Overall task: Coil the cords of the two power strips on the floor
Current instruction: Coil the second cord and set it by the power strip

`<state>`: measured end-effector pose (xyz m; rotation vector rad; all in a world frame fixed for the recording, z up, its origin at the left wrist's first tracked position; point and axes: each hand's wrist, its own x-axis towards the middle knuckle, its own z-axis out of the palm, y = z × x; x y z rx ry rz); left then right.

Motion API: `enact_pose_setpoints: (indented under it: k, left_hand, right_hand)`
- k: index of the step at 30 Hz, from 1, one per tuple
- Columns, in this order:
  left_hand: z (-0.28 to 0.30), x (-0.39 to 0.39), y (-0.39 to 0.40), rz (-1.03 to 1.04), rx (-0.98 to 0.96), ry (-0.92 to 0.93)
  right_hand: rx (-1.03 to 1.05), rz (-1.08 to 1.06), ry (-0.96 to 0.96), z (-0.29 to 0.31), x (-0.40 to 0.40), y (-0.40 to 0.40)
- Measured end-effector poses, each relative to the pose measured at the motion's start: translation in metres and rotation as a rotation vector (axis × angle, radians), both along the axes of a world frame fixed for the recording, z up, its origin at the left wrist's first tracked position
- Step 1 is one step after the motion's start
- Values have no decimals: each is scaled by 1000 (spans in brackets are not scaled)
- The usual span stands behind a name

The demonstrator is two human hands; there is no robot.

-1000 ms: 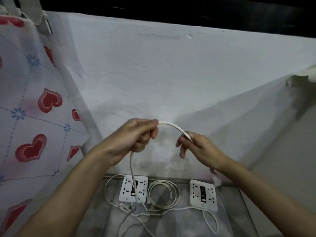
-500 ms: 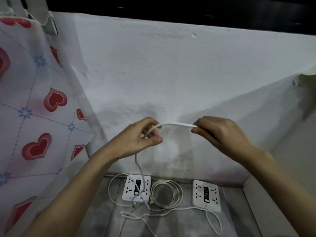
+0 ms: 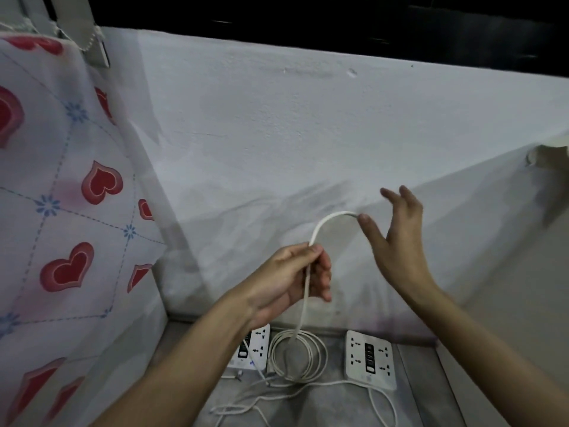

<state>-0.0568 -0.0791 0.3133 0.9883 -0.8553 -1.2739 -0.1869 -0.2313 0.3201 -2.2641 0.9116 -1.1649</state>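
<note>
My left hand (image 3: 295,272) grips a white cord (image 3: 326,221) in front of the wall. The cord arches up from the fist to the right and also hangs straight down to the floor. My right hand (image 3: 397,238) is open with fingers spread, its thumb tip at the arch's free end. Below, two white power strips lie on the grey floor: the left power strip (image 3: 257,349) partly behind my left forearm, the right power strip (image 3: 369,359) in full view. Between them lies a coiled cord (image 3: 300,355). Loose cord (image 3: 308,392) trails across the floor in front.
A mattress in a white sheet with red hearts (image 3: 61,211) fills the left side. A white plastered wall (image 3: 308,134) stands straight ahead, with another wall (image 3: 508,272) closing in on the right. The grey floor (image 3: 338,408) is a narrow strip between them.
My right hand has let go of the cord and opened, lifting up and right. The cord now arches upward from my left fist, which dropped lower and turned.
</note>
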Motion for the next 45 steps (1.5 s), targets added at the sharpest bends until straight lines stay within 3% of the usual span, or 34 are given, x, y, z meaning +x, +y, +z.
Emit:
enact_pose_setpoints:
  k: [3, 5, 7, 9, 16, 21, 30, 33, 37, 40, 45]
  left_hand:
    - [10, -3, -4, 75, -114, 136]
    - [17, -1, -2, 68, -160, 180]
    - [23, 4, 3, 36, -161, 187]
    - [30, 10, 7, 33, -144, 151]
    - [40, 46, 9, 279, -57, 383]
    - [60, 65, 22, 407, -251, 555]
    - [78, 91, 52, 299, -551, 628]
    - [88, 92, 63, 270, -546, 518]
    - [98, 74, 69, 341, -381, 185]
    - [96, 56, 70, 309, -252, -69]
    - [56, 10, 41, 19, -24, -396]
  right_hand:
    - [268, 121, -100, -8, 8, 40]
    - [589, 381, -161, -11, 7, 67]
    - [924, 686, -58, -16, 7, 87]
    - [1028, 850, 72, -26, 6, 94]
    - [985, 960, 211, -42, -6, 78]
    - [1080, 930, 279, -70, -19, 52]
    - [822, 720, 489, -101, -54, 2]
    - [898, 676, 419, -97, -62, -9]
    - [1107, 580, -2, -72, -63, -25]
    - [963, 362, -115, -49, -51, -28]
    - [750, 128, -233, -28, -6, -7]
